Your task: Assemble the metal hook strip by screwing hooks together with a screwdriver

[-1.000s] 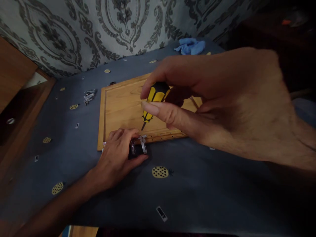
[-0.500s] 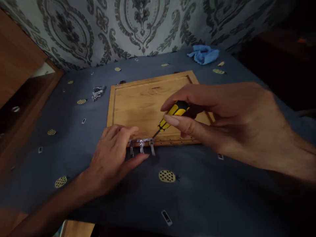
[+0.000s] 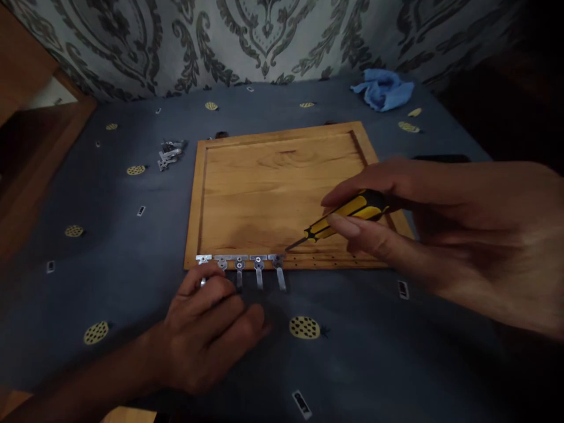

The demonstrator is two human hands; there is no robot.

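A yellow-and-black screwdriver [image 3: 341, 216] is pinched in my right hand [image 3: 458, 235], tilted, its thin tip reaching the rightmost metal bracket [image 3: 279, 271]. That bracket ends a row of several small silver brackets [image 3: 258, 270] along the near edge of a wooden panel [image 3: 273, 188]; their narrow arms stick out past the edge. Over the left end of the row, my left hand [image 3: 211, 329] has curled fingers, the index finger beside the leftmost bracket [image 3: 203, 259]. What its fingertips hold, if anything, is hidden. Small holes run along the panel's edge, right of the brackets.
Loose silver brackets [image 3: 170, 154] lie in a heap left of the panel. A crumpled blue cloth [image 3: 384, 91] rests at the back right of the dark pineapple-print tablecloth [image 3: 352, 358]. Patterned curtain fabric [image 3: 264, 35] hangs behind, and wooden furniture [image 3: 26, 64] stands at the left.
My left hand has come off the panel's face, moving down and curling its fingers, uncovering more brackets. The screwdriver leans lower, its tip still by the rightmost bracket. The whole view has shifted slightly.
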